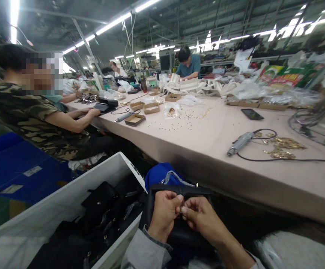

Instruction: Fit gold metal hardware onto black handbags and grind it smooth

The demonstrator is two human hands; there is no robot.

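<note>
A black handbag (188,233) rests in my lap, with a blue lining or cloth (161,173) and a plastic-wrapped handle (173,175) with gold-coloured fittings at its far side. Over the bag, my left hand (166,211) is closed, thumb against fingers. Close beside it, my right hand (197,213) pinches at the same spot. Something small sits between the fingertips of both hands, too hidden to name.
A white bin (120,164) of black bags stands at my left. On the table (207,149) lie an electric screwdriver (240,142), gold-coloured hardware (287,144), a phone (252,114) and small boxes (135,119). A co-worker in camouflage (39,116) sits on the left.
</note>
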